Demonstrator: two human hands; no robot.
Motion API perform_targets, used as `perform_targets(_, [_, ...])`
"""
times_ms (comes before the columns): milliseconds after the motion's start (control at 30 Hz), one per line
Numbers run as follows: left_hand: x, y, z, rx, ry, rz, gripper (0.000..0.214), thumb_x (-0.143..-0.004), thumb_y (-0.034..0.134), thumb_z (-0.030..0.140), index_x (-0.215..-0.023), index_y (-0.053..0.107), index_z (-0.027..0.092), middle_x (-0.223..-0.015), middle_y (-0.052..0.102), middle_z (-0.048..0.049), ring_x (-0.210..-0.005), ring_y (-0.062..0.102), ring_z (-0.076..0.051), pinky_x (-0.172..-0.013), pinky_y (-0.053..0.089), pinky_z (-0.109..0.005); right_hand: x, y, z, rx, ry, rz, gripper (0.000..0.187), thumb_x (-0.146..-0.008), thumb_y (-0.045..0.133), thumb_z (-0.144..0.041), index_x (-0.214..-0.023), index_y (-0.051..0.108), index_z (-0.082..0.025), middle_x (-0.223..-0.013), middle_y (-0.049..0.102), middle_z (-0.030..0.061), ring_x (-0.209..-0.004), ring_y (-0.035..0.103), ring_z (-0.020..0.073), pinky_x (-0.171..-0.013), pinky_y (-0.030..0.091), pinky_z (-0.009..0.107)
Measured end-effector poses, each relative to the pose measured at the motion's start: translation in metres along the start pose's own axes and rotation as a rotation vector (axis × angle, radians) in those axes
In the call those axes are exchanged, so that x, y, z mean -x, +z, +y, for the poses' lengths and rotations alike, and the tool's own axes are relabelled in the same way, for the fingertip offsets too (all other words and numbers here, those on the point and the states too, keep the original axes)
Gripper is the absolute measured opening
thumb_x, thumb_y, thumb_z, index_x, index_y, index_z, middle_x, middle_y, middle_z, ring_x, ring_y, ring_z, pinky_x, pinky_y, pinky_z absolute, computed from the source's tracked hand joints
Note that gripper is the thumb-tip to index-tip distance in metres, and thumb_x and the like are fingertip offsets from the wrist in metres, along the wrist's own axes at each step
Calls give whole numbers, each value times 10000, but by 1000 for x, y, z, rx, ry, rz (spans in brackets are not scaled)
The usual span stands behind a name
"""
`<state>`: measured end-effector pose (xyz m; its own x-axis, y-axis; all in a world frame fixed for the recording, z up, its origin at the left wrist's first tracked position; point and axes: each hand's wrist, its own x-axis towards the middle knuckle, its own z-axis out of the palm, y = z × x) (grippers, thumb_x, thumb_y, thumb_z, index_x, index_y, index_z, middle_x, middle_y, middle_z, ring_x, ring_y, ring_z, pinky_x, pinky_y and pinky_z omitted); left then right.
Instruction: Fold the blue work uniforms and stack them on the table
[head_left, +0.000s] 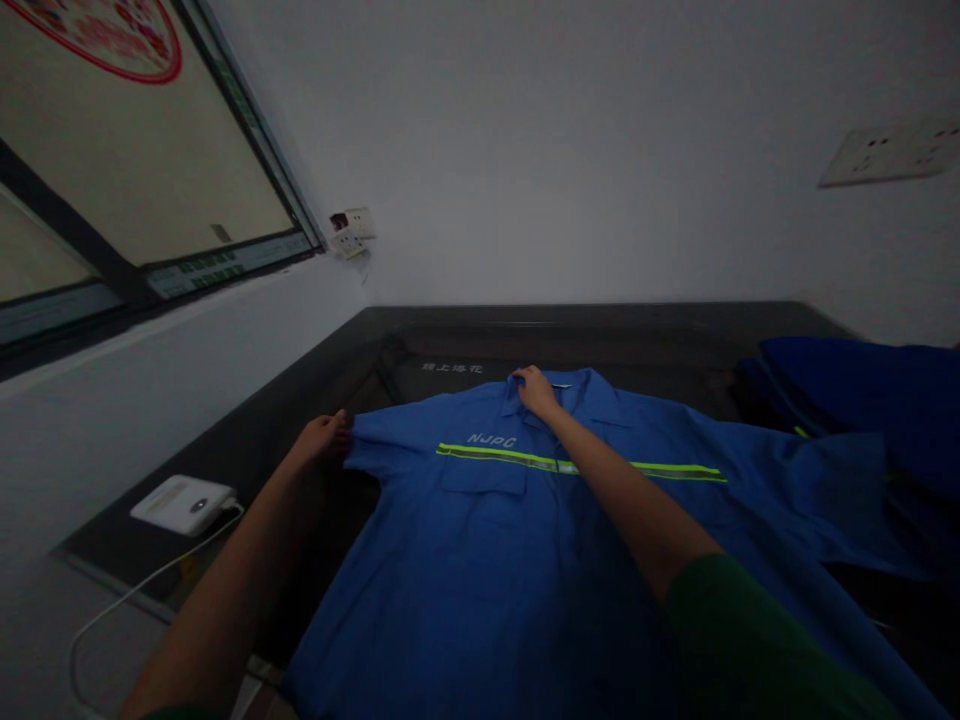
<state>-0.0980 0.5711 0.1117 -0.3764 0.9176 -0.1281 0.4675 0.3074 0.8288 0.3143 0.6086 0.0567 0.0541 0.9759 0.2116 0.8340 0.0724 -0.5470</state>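
Pinching collar (601,402) with right hand (535,390); well apart, left hand (322,438) at sleeve cuff (361,442), cannot tell if gripping | Short-sleeved work shirt (480,540) front-up on dark tabletop (292,392): apparently largely spread already, with creases left | Cut off below: hem; behind right forearm (637,500): part of chest; hard to make out: dark-blue cloth (862,390) beside other sleeve (832,480)

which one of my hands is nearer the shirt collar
Right. Your right hand is on the shirt collar; your left hand is farther off, at one sleeve's end.
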Motion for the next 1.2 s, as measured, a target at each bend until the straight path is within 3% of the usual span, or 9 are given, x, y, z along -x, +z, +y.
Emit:
perform_targets(167, [17,0,-13,-354,156,-128,409,-586,681,568,-653,635,167,-695,681,-73,-741,645,-251,-600,476,-269,6,1,-5,25,-15,-23,388,-877,503,-120,-1248,611,-150,-1265,558,136,-1167,527,205,-1000,391,284])
perform_targets(333, [37,7,-4,-251,284,-309,399,-553,697,563,-624,597,184,-634,623,-13,-653,582,-194,-598,449,-262,15,-2,-12,57,-15,-31,478,-868,559,-187,-1343,529,-137,-1356,490,182,-1241,465,272,-1047,351,362])
perform_targets(533, [56,-4,7,23,363,-35,304,-667,621,483,-746,517,209,-638,540,37,-621,508,-134,-561,409,-214,18,-11,-13,43,-7,-50,396,-872,520,-130,-1260,595,-142,-1259,573,145,-1174,531,210,-1017,378,304])
perform_targets(667, [65,-11,-13,143,307,-47,462,-572,702,482,-886,506,207,-628,574,44,-578,521,-134,-542,403,-217,25,-11,-13,28,-48,-62,417,-844,555,-108,-1258,604,-129,-1283,567,169,-1206,509,240,-1046,351,352])
perform_targets(767, [69,-15,-33,190,275,-131,583,-529,754,508,-971,546,190,-734,637,9,-640,582,-150,-591,446,-234,28,-11,-13,-4,-69,-62,430,-828,563,-86,-1251,611,-144,-1287,581,148,-1222,504,234,-1063,338,364])
perform_targets(867, [70,-18,-39,157,211,-250,638,-542,765,552,-1034,596,183,-827,663,-30,-676,618,-165,-586,468,-243,26,-11,-11,-57,-81,-66,441,-792,554,-30,-1194,649,-183,-1268,613,94,-1197,538,200,-1053,363,335])
perform_targets(967, [63,-14,-25,141,108,-371,671,-669,684,612,-1206,566,229,-969,686,-76,-748,658,-179,-593,496,-252,22,-9,-11,-110,-73,-64,486,-758,514,23,-1175,661,-180,-1253,632,74,-1181,562,176,-1038,393,306])
perform_targets(1067, [46,-2,-2,121,41,-339,677,-761,630,598,-1333,473,272,-1085,673,-108,-796,676,-172,-613,514,-252,20,-8,-11,-147,-57,-47,510,-741,501,29,-1200,646,-138,-1259,630,91,-1191,562,173,-1035,404,289])
perform_targets(1200, [24,15,16,69,24,-251,725,-713,731,315,-1372,454,198,-1067,681,-127,-774,676,-174,-626,530,-253,20,-9,-10,-172,-55,-27,537,-735,503,11,-1226,633,-163,-1255,634,84,-1156,589,183,-1013,436,327])
